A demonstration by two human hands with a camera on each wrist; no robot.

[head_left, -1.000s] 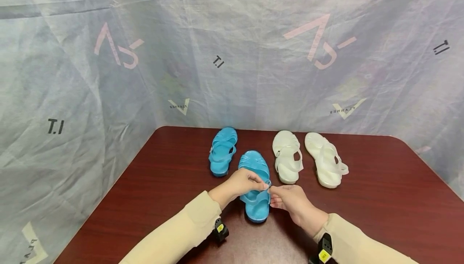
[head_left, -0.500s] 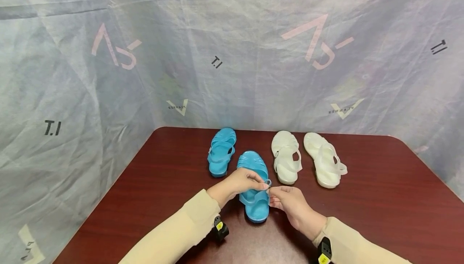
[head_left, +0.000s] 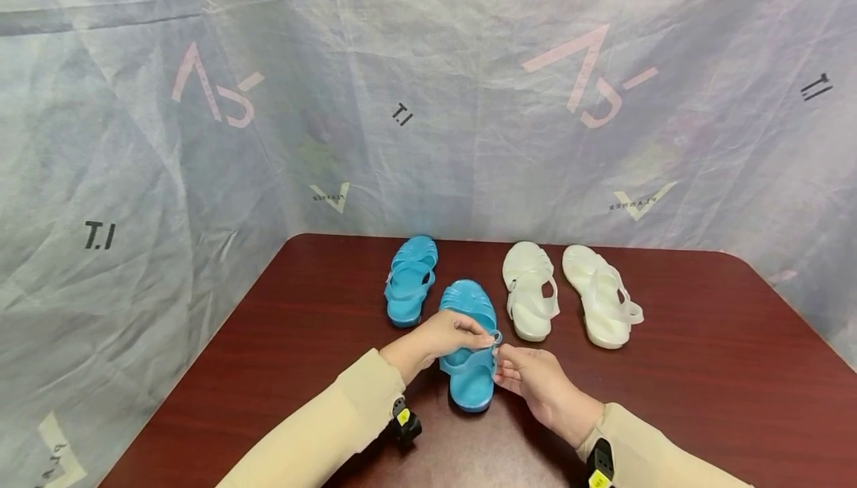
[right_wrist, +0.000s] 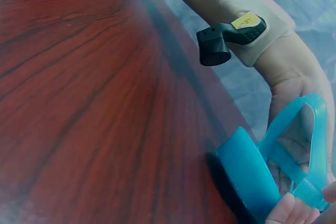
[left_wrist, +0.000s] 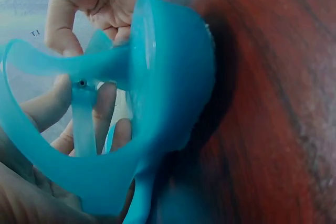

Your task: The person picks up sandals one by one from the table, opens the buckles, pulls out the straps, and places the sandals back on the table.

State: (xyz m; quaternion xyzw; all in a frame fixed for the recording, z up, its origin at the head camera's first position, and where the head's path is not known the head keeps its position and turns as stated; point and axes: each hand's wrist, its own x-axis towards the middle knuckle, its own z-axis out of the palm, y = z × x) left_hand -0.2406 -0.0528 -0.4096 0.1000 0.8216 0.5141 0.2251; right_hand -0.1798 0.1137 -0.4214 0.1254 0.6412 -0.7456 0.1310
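Observation:
A blue jelly sandal [head_left: 466,296] lies on the table in the head view, toe pointing away and heel toward me. My left hand [head_left: 450,333] reaches across its straps from the left and pinches the ankle strap near a small loop [head_left: 498,337] at the right side. From the right, my right hand [head_left: 538,382] pinches the same strap area, thumb and index fingertip close to the left ones. The left wrist view shows the heel [left_wrist: 176,72] close up, and a strap piece with a small pin [left_wrist: 82,83] between the fingers. The left palm shows behind the straps in the right wrist view.
The other blue sandal [head_left: 411,283] stands farther back on the left. Two white sandals [head_left: 530,291] lie side by side to the right, the outer white sandal [head_left: 602,298] angled. A grey printed cloth [head_left: 428,101] hangs behind the dark red table [head_left: 696,339].
The sandal's heel has shifted slightly to the left, and the right fingertips have moved a little with it. Both hands keep their hold at the strap.

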